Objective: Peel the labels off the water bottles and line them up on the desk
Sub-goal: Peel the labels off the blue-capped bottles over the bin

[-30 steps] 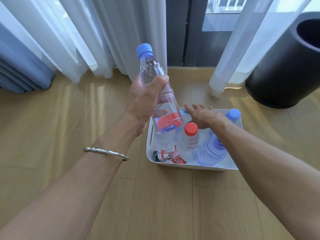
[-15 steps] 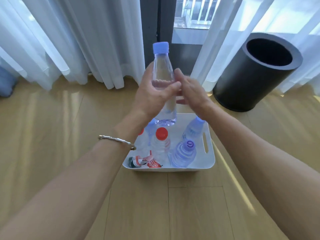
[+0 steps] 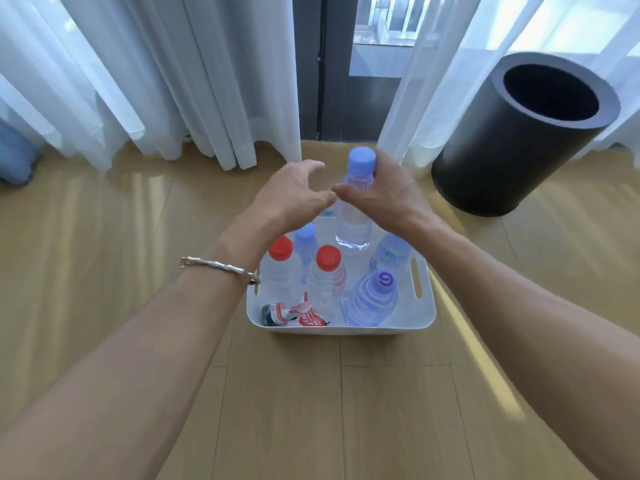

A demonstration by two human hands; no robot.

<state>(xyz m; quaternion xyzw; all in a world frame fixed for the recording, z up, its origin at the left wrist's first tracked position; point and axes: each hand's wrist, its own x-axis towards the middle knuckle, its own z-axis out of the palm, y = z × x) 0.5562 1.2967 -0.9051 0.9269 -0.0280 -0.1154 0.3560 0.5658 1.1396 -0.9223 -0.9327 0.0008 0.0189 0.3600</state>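
My right hand [image 3: 382,199] grips the neck of a clear blue-capped bottle [image 3: 353,223], held upright above the far side of a white bin [image 3: 424,318]. No label shows on it. My left hand [image 3: 294,194] hovers just left of the bottle with fingers spread, holding nothing. Inside the bin stand two red-capped bottles [image 3: 325,271], a blue-capped one [image 3: 306,242], a ribbed purple-capped bottle [image 3: 372,297] and another partly hidden under my right wrist. Crumpled peeled labels [image 3: 294,315] lie in the bin's near left corner.
A tall black cylindrical trash can [image 3: 516,140] stands to the right of the bin. White curtains [image 3: 194,74] hang behind, with a dark door frame [image 3: 323,64] between them. The bin sits on a wooden floor [image 3: 104,254].
The bottle passed from my left hand to my right. My left hand let go and opened. The bottle came down lower, toward the bin's far side.
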